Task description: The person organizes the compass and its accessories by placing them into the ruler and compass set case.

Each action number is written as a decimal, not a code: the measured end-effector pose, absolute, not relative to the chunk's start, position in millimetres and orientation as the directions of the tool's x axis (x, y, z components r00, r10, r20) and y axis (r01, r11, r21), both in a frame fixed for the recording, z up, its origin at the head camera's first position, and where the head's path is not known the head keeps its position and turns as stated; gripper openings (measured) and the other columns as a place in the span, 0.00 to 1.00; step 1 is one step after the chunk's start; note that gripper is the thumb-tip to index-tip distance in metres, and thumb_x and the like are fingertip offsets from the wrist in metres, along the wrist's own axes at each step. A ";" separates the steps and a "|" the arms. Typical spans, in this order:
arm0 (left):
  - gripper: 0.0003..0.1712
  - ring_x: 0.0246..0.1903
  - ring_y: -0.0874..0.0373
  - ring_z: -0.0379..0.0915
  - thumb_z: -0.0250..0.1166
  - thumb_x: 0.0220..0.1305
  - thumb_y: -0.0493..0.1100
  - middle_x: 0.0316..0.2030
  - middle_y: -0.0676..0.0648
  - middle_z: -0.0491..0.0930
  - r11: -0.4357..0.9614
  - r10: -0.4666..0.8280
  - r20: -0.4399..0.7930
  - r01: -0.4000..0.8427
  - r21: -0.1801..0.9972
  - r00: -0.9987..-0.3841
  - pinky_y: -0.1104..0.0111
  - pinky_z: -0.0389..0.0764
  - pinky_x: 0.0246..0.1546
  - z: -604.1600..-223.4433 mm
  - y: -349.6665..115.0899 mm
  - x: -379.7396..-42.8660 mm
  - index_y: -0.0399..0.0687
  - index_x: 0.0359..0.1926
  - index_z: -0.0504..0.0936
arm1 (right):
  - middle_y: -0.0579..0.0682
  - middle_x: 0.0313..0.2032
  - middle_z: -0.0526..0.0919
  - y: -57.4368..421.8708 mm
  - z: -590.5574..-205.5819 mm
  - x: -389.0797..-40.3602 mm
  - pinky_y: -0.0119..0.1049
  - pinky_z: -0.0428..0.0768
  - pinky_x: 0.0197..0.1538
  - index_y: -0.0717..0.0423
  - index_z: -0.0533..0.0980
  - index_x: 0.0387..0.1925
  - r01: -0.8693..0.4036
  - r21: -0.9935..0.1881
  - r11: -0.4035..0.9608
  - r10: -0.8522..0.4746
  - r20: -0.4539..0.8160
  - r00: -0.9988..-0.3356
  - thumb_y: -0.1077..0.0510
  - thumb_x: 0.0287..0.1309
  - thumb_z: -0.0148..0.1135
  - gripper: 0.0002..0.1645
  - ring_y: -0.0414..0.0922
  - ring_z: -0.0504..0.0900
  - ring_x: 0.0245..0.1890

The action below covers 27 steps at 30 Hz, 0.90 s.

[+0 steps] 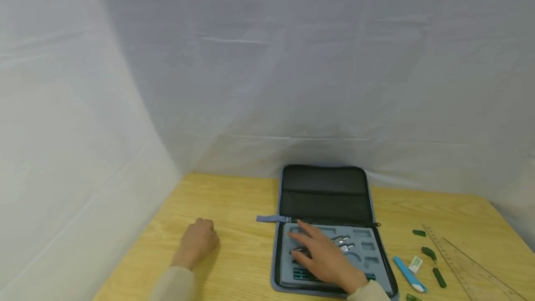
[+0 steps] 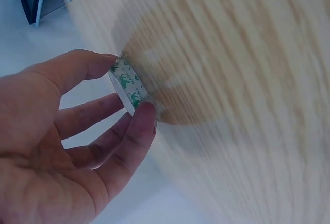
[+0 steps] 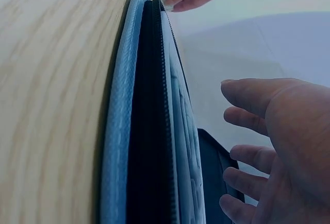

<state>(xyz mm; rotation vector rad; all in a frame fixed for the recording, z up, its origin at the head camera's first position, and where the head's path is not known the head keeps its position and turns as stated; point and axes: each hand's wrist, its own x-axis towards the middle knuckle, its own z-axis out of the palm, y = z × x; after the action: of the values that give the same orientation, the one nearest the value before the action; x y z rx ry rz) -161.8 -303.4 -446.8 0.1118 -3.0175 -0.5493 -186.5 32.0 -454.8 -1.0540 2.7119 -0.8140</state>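
My left hand (image 1: 197,244) is low over the wooden table, left of the open zip case. In the left wrist view, its thumb and fingertips pinch a small white block (image 2: 129,84) with green print, like an eraser, close to the wood. My right hand (image 1: 328,257) is spread over the grey insert (image 1: 365,233) of the case, holding nothing; the right wrist view shows its fingers (image 3: 247,154) apart from the case's side. Under and beside that hand, metal compass parts (image 1: 346,247) and a dark green striped piece (image 1: 303,274) sit in the insert, partly hidden.
The case's black lid (image 1: 323,203) lies folded back toward the grey sheet wall (image 1: 267,82). On the right are a blue-and-white utensil (image 1: 408,273), a small white-and-green item (image 1: 415,264), several dark green pieces (image 1: 439,278) and clear rulers (image 1: 451,257). A blue strap (image 1: 269,219) extends left.
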 end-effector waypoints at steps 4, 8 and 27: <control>0.07 0.25 0.50 0.69 0.59 0.50 0.32 0.30 0.39 0.73 0.924 -0.084 0.064 -0.053 0.379 -0.994 0.59 0.76 0.26 -445.1 -301.2 -162.8 0.30 0.31 0.78 | 0.56 0.69 0.59 36.8 -455.5 -186.3 0.60 0.67 0.57 0.46 0.70 0.65 -0.592 -0.520 0.616 -0.646 0.098 -0.757 0.42 0.65 0.54 0.29 0.58 0.63 0.65; 0.14 0.29 0.48 0.73 0.64 0.49 0.34 0.33 0.37 0.75 0.927 -0.057 0.084 -0.021 0.375 -0.995 0.56 0.79 0.32 -441.0 -294.1 -166.4 0.27 0.37 0.80 | 0.56 0.69 0.60 41.0 -455.1 -186.7 0.59 0.68 0.56 0.47 0.71 0.64 -0.599 -0.510 0.618 -0.635 0.126 -0.762 0.43 0.65 0.55 0.28 0.57 0.63 0.65; 0.19 0.35 0.45 0.75 0.69 0.52 0.38 0.36 0.39 0.76 0.930 0.100 0.168 0.152 0.334 -0.981 0.54 0.77 0.40 -421.9 -232.9 -186.7 0.30 0.43 0.81 | 0.58 0.69 0.58 75.0 -457.8 -190.0 0.62 0.67 0.56 0.49 0.69 0.65 -0.542 -0.516 0.663 -0.571 0.119 -0.812 0.44 0.66 0.55 0.30 0.60 0.61 0.65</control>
<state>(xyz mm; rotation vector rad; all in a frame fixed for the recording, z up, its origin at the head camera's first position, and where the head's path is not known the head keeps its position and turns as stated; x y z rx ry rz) -186.7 -232.9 -421.9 -0.1927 -2.9396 -0.5264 -190.0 75.0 -457.8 -0.9436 2.8167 -0.8463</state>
